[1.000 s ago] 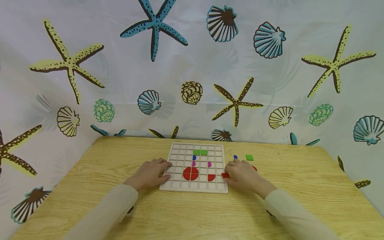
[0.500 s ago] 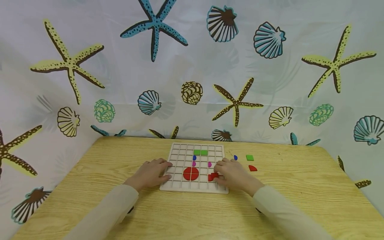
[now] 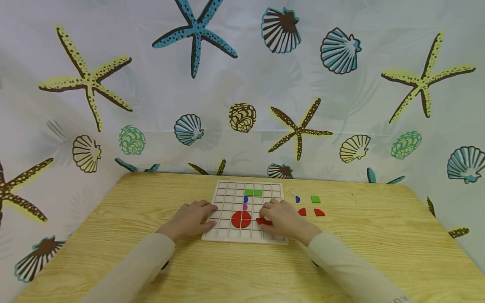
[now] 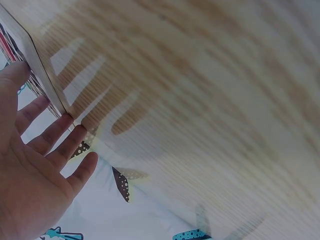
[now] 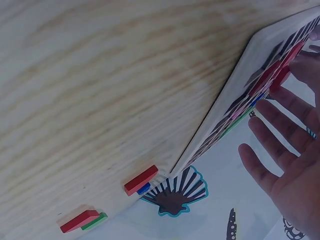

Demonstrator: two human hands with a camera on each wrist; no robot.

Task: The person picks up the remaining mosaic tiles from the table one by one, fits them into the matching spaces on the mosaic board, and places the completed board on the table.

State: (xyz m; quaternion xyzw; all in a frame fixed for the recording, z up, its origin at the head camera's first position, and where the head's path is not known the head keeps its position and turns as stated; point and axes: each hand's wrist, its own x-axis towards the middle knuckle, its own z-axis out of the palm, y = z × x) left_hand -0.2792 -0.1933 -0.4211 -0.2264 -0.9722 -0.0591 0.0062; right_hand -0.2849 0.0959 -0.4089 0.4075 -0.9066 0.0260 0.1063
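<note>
In the head view my left hand [image 3: 191, 219] rests at the left edge of a pale gridded board [image 3: 223, 235]. Its fingers look straight in the left wrist view, with the tips along the board's rim. My right hand [image 3: 284, 219] is over the right half of the board and pinches a flat red piece [image 3: 260, 221] between thumb and forefinger. Left of that piece, red quarter-circle tiles [image 3: 236, 215] form a disc in the grid. Above the disc lie a magenta half-circle tile [image 3: 245, 207], a blue half-circle tile [image 3: 246, 199] and two green square tiles [image 3: 249, 192].
On the wooden table [image 3: 227, 273], right of the board, lie a blue half-circle tile [image 3: 297, 199], a green square tile [image 3: 315, 199] and two red quarter-circle tiles [image 3: 319, 212]. A white curtain [image 3: 227, 160] with starfish and shell prints stands behind the table.
My right hand has moved left from the board's right edge to over the grid, carrying the red piece. A red tile right of the board has come into sight. The left hand has stayed put.
</note>
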